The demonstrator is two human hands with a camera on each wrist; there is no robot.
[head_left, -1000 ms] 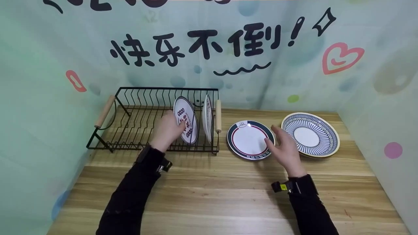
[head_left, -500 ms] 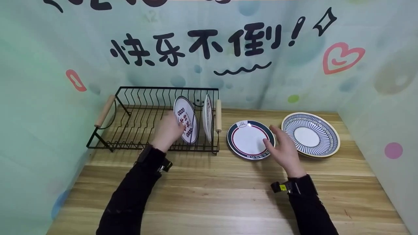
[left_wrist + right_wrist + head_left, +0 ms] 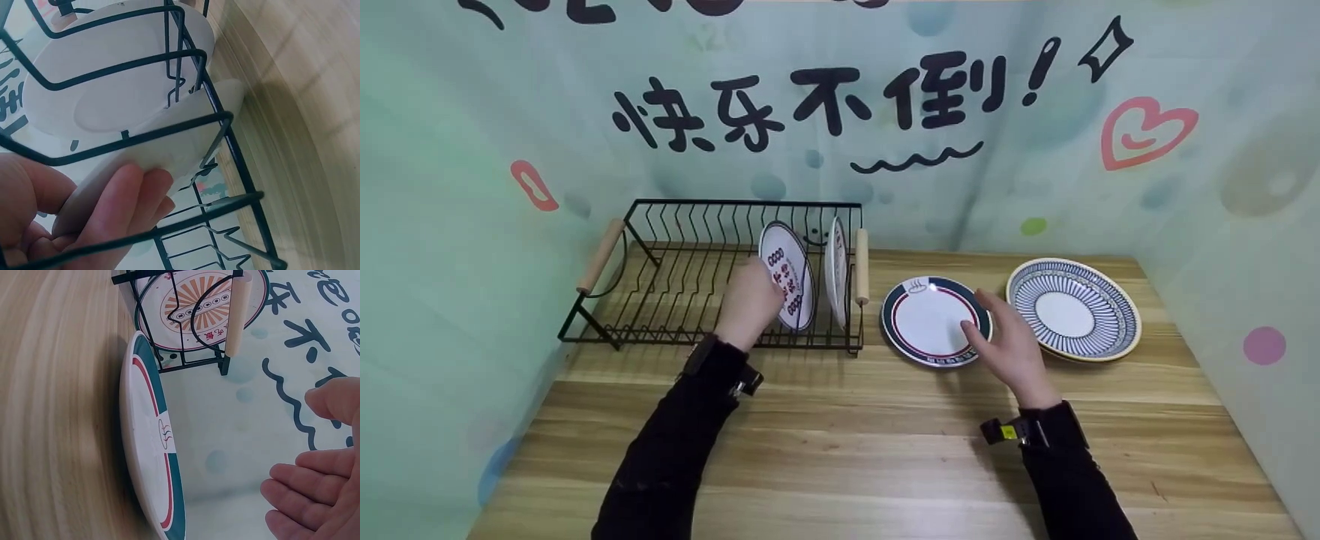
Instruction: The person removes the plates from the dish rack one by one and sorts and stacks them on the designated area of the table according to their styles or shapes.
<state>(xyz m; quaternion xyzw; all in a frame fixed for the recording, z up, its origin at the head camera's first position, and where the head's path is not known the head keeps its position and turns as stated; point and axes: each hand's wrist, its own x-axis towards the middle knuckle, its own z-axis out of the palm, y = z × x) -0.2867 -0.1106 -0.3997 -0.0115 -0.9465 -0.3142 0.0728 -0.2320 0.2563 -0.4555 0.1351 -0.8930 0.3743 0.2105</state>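
Observation:
My left hand [image 3: 750,304] pinches a white plate [image 3: 795,274] with red and dark print, which leans in the black wire dish rack [image 3: 750,202]. In the left wrist view, the thumb and fingers [image 3: 121,194] lie on either side of its rim. A second white plate [image 3: 837,274] stands upright at the rack's right end. My right hand [image 3: 1014,352] hovers with fingers spread over the right side of a white plate with a dark green rim [image 3: 926,322]. Its palm and straight fingers hold nothing in the right wrist view.
Right of the green-rimmed plate sits a blue-and-white striped dish [image 3: 1065,313] with a raised rim. The rack has wooden handles [image 3: 862,266] at both ends. A printed cloth backdrop [image 3: 922,202] closes off the back and sides of the wooden table [image 3: 870,450].
My left wrist and forearm have shifted slightly right, the hand still at the printed plate. My right hand has drifted slightly left over the green-rimmed plate. The dishes look unmoved.

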